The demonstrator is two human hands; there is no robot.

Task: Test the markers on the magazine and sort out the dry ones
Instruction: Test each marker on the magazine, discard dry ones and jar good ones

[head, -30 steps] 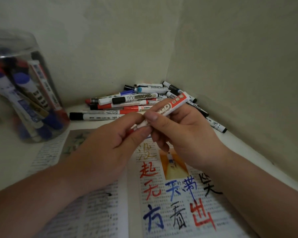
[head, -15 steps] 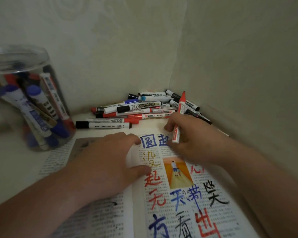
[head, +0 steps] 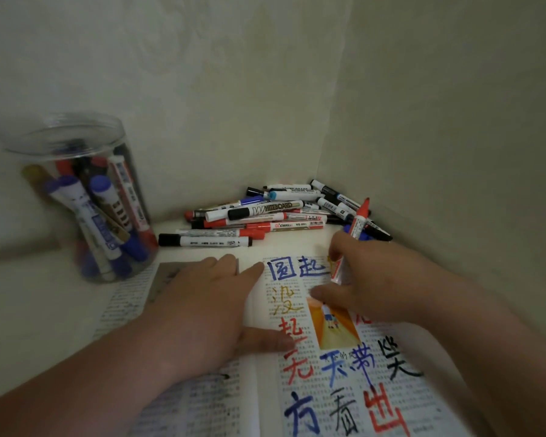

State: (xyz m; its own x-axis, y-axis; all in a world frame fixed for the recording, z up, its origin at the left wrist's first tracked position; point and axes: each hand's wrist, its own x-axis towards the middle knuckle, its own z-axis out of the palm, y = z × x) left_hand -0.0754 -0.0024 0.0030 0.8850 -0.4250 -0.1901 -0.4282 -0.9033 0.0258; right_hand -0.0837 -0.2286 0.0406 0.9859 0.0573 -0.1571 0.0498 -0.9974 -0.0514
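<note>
An open magazine point(head: 344, 389) lies on the table, its right page covered with large blue, red, black and yellow characters. My left hand point(head: 208, 307) presses flat on the gutter and left page, fingers spread. My right hand point(head: 369, 282) grips a red marker point(head: 355, 234) with a white barrel. Its red end points up and back, and its tip meets the page's top edge to the right of the blue characters. The tip itself is hidden by my fingers.
A pile of several capped markers point(head: 275, 216) lies in the corner behind the magazine. A clear plastic jar point(head: 76, 197) with several markers stands at the back left. Walls close in at the back and right.
My hands came apart from the marker in front of me. The left hand dropped flat onto the magazine, and the right hand brought the red marker down to the top of the right page.
</note>
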